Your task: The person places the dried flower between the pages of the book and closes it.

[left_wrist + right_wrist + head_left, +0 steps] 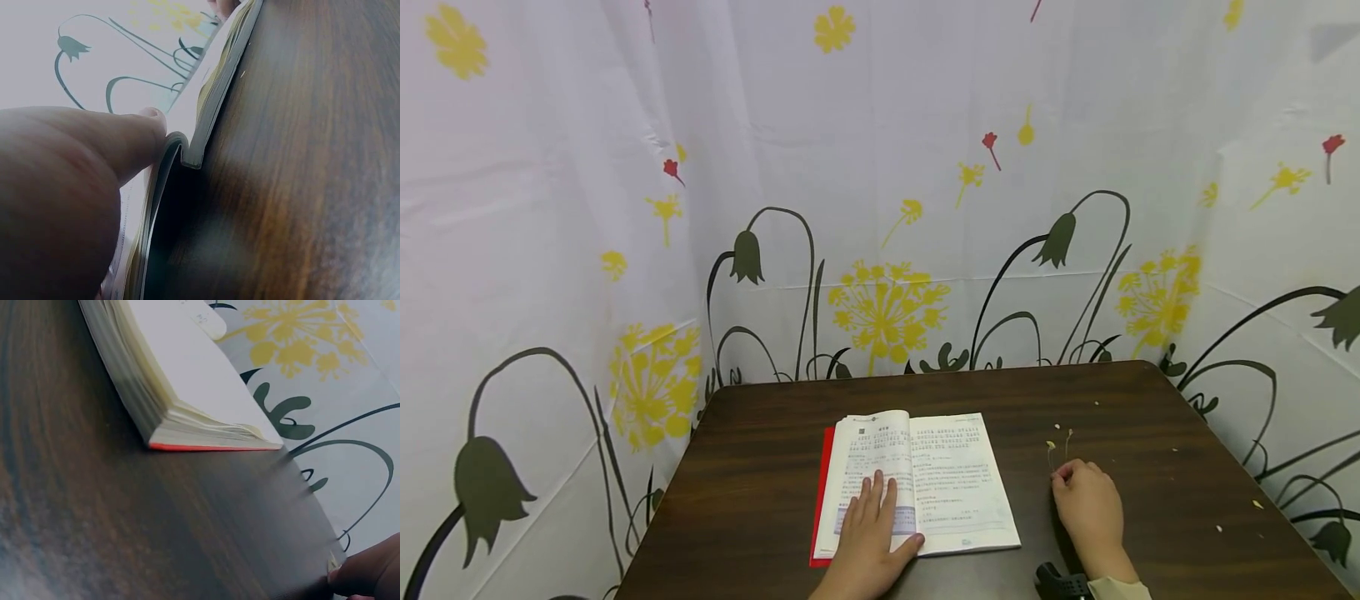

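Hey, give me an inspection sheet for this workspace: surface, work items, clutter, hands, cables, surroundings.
Surface: dark wood-grain table.
Work items: open book with a red edge showing at its left; thin stems with yellowish tips, right of it.
Clutter: small pale bits scattered across the table's right side.
Left hand: fingers extended, resting on the left page, thumb near the spine.
Right hand: appears to pinch the stems.
Cables: nothing seen.
Surroundings: white backdrop with printed flowers behind the table.

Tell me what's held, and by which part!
The right hand pinches thin stalks by the ends opposite their yellowish tips; the left hand rests on the book.
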Available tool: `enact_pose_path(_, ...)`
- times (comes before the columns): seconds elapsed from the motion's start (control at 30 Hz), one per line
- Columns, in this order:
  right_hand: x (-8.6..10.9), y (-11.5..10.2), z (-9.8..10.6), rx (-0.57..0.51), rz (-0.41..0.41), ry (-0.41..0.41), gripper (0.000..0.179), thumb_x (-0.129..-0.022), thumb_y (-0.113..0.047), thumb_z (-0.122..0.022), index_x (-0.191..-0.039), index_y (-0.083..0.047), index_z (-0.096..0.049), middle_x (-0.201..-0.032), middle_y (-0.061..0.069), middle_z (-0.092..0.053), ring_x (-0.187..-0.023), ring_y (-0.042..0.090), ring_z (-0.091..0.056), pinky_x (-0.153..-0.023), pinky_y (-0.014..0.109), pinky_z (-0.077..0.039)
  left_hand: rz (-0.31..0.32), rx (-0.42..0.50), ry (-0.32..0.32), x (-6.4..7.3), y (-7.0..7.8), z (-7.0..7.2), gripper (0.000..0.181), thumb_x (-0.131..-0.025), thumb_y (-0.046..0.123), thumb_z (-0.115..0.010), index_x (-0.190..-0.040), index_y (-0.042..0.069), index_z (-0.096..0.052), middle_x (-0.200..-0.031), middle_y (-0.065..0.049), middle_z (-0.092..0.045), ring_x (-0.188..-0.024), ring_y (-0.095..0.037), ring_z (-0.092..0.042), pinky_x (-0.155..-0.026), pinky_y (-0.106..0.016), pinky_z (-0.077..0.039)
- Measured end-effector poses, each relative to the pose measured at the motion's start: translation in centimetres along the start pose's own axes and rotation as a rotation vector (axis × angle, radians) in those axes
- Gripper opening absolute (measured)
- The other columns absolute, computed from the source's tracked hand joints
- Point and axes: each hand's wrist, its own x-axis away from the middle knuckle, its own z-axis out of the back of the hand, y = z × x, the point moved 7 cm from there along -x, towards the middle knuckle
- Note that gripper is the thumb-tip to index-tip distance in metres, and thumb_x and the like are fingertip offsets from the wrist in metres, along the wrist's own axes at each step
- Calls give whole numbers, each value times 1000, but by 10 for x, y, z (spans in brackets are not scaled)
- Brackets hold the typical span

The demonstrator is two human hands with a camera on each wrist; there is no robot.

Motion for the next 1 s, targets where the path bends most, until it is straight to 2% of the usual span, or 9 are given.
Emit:
enact_pose_path(0.23,-1,-3,-5,26,38,-38,14,-99,-11,-69,-91,-3,-77,-90,16,-75,-89,43,-69,-85,60,-53,4,0,2,0,0,0,98,-100,57,-71,-168,-3,-33,-180,-28,-18,-168,-51,-14,-131,-75,-14)
enact_pose_path(0.37,0,-5,-4,12,43,-36,12,-98,-8,-67,-89,-3,-73,-90,17,-70,-87,42,-66,-84,59,-53,4,0,5,0,0,0,98,-100,57,-71,-168,-3,-34,-180,-27,-19,-168,-51,-14,-131,-75,-14)
enact_pose_path(0.53,1,-9,1,-67,18,-3,7,-100,-6,-65,-93,-4,-67,-93,18,-68,-89,39,-68,-81,59,-53,6,2,3,0,-1,-1,97,-100,56,-71,-168,-3,-34,-180,-27,-19,-168,-51,-14,-131,-75,-14)
enact_pose_path(0.73,4,-9,-1,-149,-20,9,3,-101,-8,-68,-104,-7,-70,-96,10,-74,-87,30,-70,-76,52,-53,6,-1,0,1,-1,-2,97,-99,56,-72,-168,-3,-34,-180,-27,-20,-168,-51,-15,-131,-75,-14)
enact_pose_path(0.9,5,-14,-2,-213,2,65,18,-99,-7,-70,-116,-7,-68,-93,7,-73,-79,24,-65,-70,41,-49,3,0,3,0,-1,-2,97,-99,56,-71,-168,-2,-34,-180,-27,-20,-168,-51,-15,-132,-74,-14)
enact_pose_path(1.0,7,-21,-5,-249,16,67,25,-98,-6,-69,-123,-7,-66,-93,6,-71,-78,22,-61,-69,38,-47,0,-5,2,0,-1,-2,97,-100,56,-71,-168,-2,-34,-180,-27,-19,-168,-50,-14,-132,-74,-14)
